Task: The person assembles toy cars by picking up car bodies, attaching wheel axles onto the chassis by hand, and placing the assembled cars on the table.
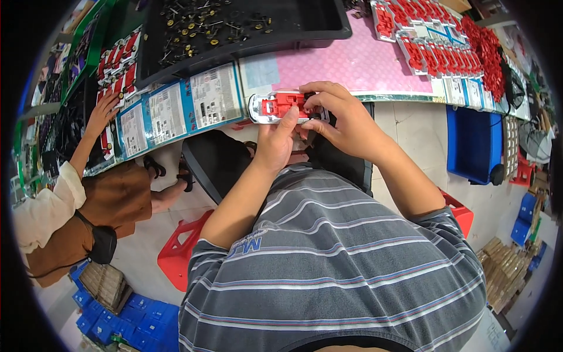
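Note:
A white toy car with a red underside facing up is held at the edge of the worktable, just in front of me. My left hand grips it from the near side, thumb laid over the red base and the other fingers mostly hidden beneath. At the car's right end, my right hand curls its fingers and thumb around a pair of black wheels. Whether those wheels are seated in the base cannot be made out.
A black tray of wheel axles stands beyond my hands. Rows of red-and-white car bodies and a heap of red parts lie at right. A co-worker's hand reaches toward cars at left. A blue bin sits below the table.

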A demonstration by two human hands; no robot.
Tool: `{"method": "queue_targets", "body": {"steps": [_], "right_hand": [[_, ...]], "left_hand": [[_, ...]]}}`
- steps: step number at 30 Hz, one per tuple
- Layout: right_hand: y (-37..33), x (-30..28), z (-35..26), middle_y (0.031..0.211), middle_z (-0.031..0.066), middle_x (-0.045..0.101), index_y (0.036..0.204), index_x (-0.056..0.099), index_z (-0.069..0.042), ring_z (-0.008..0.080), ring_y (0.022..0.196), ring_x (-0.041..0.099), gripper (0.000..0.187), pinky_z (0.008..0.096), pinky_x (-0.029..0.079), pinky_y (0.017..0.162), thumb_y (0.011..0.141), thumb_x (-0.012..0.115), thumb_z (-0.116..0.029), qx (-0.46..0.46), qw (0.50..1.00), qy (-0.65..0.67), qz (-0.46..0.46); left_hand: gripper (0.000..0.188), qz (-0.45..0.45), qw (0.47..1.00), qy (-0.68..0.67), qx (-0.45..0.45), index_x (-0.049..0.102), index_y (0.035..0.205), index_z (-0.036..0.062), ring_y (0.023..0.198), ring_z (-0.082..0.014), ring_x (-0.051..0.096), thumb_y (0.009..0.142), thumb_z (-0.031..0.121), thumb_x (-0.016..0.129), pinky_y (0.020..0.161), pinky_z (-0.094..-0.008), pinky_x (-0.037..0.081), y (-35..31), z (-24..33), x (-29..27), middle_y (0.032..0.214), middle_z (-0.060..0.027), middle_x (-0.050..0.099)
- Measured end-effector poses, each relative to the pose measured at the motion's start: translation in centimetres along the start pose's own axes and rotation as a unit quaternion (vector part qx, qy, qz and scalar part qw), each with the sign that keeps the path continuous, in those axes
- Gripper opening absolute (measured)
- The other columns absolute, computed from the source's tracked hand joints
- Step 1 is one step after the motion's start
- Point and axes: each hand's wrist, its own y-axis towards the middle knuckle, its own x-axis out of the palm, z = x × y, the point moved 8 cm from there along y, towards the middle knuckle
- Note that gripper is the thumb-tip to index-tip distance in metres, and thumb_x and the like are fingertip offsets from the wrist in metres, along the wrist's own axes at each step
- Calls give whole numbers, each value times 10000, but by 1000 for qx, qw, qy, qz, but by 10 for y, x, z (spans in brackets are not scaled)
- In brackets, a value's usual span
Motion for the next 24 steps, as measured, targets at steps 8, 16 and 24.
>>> {"method": "queue_targets", "body": {"steps": [8,16,24], "right_hand": [[134,-33,11,838,74,663,989,674,-21,182,684,624,230,302,512,644,822,788,-131,-77,985,-140,67],[227,41,123,1063,177,674,1187,680,-64,381,1008,630,400,398,507,918,792,745,-71,-163,923,-292,-190],[223,10,103,942,129,679,1091,720,-83,323,971,645,230,376,517,871,872,697,-151,-150,951,-262,-72]], "left_hand": [[357,18,998,-41,47,517,1287,72,963,-188,625,1010,290,574,640,-315,476,-14,33,-47,1183,-91,631],[315,45,994,-86,48,545,1251,75,915,-153,603,1008,270,588,636,-296,465,-23,41,-76,1143,-75,644],[360,74,995,-41,59,518,1302,88,955,-156,616,1009,287,581,641,-295,455,-47,52,-99,1183,-66,637]]}}
